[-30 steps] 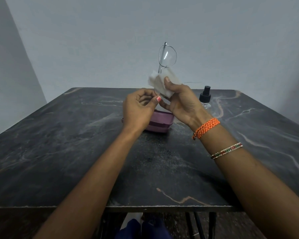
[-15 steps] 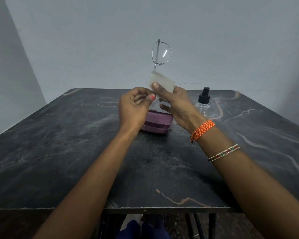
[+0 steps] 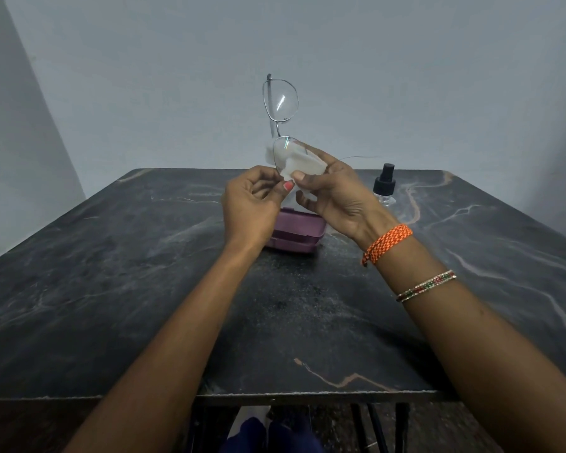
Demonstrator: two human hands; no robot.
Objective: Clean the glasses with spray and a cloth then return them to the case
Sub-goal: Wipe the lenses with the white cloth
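Lowered since a moment ago, thin wire-framed clear-lens glasses point(image 3: 280, 103) stand on end above a dark marble-patterned tabletop point(image 3: 118, 289), left hand point(image 3: 250, 204) pinching their lower rim, right hand point(image 3: 334, 191) pinching a white cloth point(image 3: 303, 163) around the lower lens. Behind lie a closed purple case point(image 3: 299, 232) and a black-capped clear spray bottle point(image 3: 385, 184).

Your arms are bare, no sleeves. Your right wrist wears a braided orange-and-white thread band point(image 3: 387, 244) and, further up, a thin beaded bracelet point(image 3: 426, 285) in red, green and white. Your left thumbnail point(image 3: 288, 185) is painted coral-red.
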